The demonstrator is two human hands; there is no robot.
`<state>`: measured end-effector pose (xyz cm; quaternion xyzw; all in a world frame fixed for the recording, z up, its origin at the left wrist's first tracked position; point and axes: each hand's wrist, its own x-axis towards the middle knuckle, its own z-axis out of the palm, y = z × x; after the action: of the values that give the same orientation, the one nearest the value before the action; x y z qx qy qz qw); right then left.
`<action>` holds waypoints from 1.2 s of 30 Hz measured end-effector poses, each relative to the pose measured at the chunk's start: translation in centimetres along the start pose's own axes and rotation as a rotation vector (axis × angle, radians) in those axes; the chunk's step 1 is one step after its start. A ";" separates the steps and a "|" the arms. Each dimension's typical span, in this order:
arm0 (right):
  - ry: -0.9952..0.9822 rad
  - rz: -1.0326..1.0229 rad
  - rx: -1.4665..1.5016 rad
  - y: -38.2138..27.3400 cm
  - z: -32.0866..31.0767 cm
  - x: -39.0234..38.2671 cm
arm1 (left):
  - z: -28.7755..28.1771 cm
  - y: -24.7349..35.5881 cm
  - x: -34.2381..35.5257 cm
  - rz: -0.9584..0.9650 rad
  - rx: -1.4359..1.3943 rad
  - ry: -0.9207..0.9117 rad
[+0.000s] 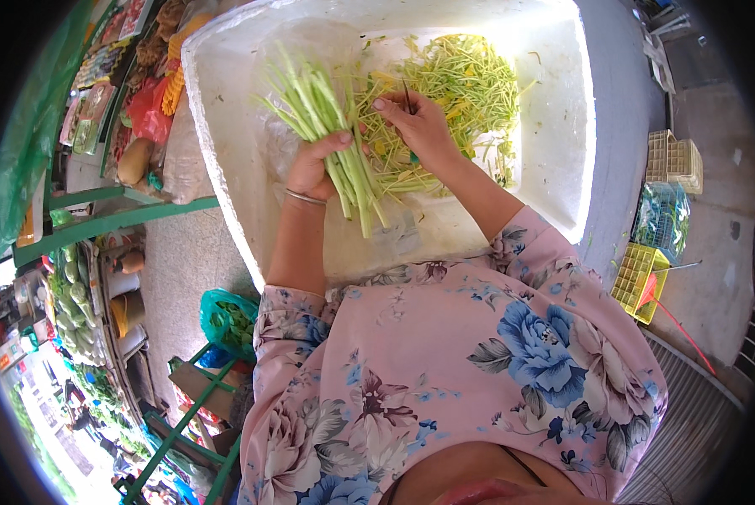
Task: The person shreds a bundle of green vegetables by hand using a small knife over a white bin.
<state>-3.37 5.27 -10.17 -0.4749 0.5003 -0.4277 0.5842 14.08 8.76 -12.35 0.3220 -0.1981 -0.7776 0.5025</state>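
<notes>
My left hand [316, 167], with a bangle at its wrist, is closed around a bunch of pale green leafless stems [335, 135]. The stems slant across the hand, their tops fanned toward the far left and their lower ends past my palm. Just to the right, my right hand [423, 130] is closed on a small knife [407, 98]. Its thin dark blade pokes up above the fingers, and a bit of green handle shows below them. Both hands are over a white foam box [554, 126]. Inside it lies a heap of cut stems and yellowish leaves [470, 84].
Yellow plastic crates [638, 282] and a blue-green basket [662, 220] stand on the floor at right. At left are a green metal frame [125, 220], a teal bag of greens [230, 321], a red plastic bag [148, 111] and stalls with vegetables [73, 303].
</notes>
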 end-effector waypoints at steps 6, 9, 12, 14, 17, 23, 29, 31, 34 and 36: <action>0.020 -0.034 -0.011 0.5 -0.1 0.6 | 2.8 -0.7 -0.3 0.083 0.216 -0.013; 0.060 -0.270 -0.415 0.8 -0.8 0.6 | 2.4 -0.2 -0.3 -0.018 0.209 -0.027; 0.058 -0.663 -0.666 1.0 -1.4 0.8 | 2.5 -0.3 -0.3 -0.018 0.164 -0.080; 0.012 -0.844 -0.721 0.9 -1.7 1.2 | 1.9 -0.4 -0.2 -0.036 0.111 -0.102; -0.083 -0.928 -0.743 0.1 -2.3 1.6 | 1.3 -0.6 0.1 -0.050 0.047 -0.117; 0.230 -0.254 -0.030 0.6 -4.2 3.7 | 1.0 -0.5 0.1 -0.102 -0.019 -0.227; 0.229 -0.033 0.330 0.6 -8.3 4.4 | 1.3 -0.2 -0.7 -0.015 0.068 -0.316; 0.236 -0.021 0.348 1.3 -8.5 4.4 | 1.4 -0.3 -0.4 -0.018 0.024 -0.330; 0.366 -0.177 -0.007 1.1 -8.1 4.8 | 0.3 -0.6 -0.6 0.031 -0.051 -0.321; 0.527 -0.328 -0.392 0.2 -8.5 4.2 | 0.4 0.3 -0.8 0.061 -0.018 -0.255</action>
<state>-11.26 0.10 -11.58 -0.5254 0.6231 -0.5193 0.2568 14.23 9.38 -11.57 0.2098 -0.2631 -0.7983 0.4995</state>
